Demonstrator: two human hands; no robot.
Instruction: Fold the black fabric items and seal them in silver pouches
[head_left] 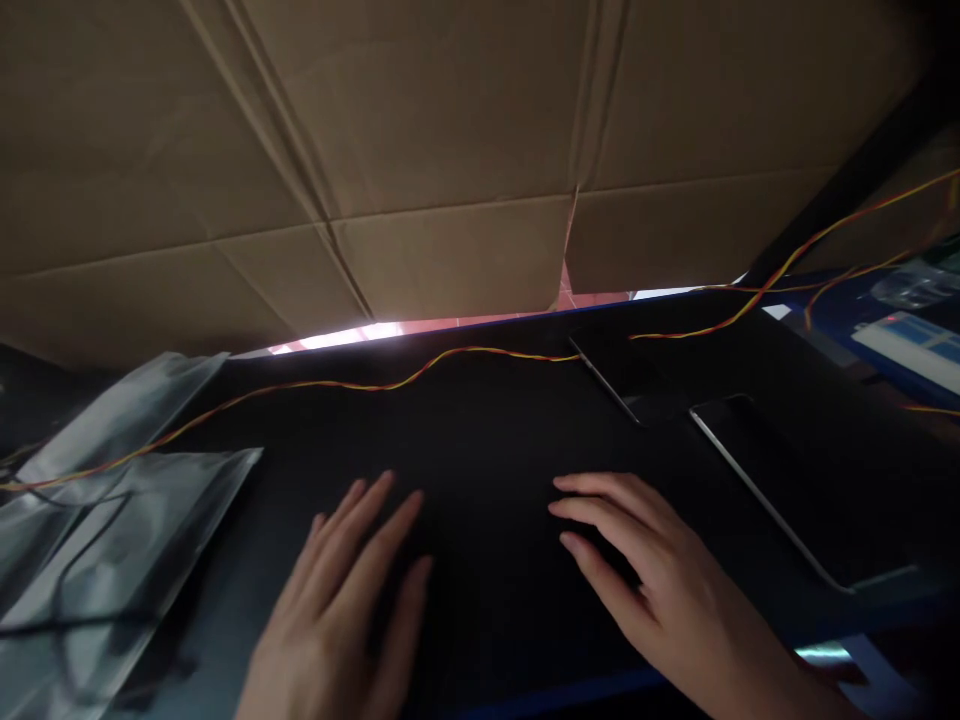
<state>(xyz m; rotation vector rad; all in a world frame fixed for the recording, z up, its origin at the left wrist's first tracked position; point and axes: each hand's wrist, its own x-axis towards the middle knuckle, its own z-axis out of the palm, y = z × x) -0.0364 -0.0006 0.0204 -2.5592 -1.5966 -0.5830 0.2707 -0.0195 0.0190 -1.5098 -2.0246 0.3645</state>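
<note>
My left hand [337,600] is over the black tabletop [480,440] with its fingers spread and nothing in them. Opposite it, my right hand [645,570] is also empty, its fingers apart and pointing left. Bare dark surface lies between the two hands. To the right of my right hand rests a dark flat device with a silver edge [780,490], like a tablet. Behind it, farther back, lies a thinner dark flat panel [615,375]. Clear plastic bags [157,530] lie left of my left hand.
A brown cardboard sheet [450,130] stands along the back edge. A twisted red and yellow wire [322,383] runs across the tabletop. A black cable [67,628] crosses the bags. At the right are a white and blue box [911,350] and clear plastic [911,285].
</note>
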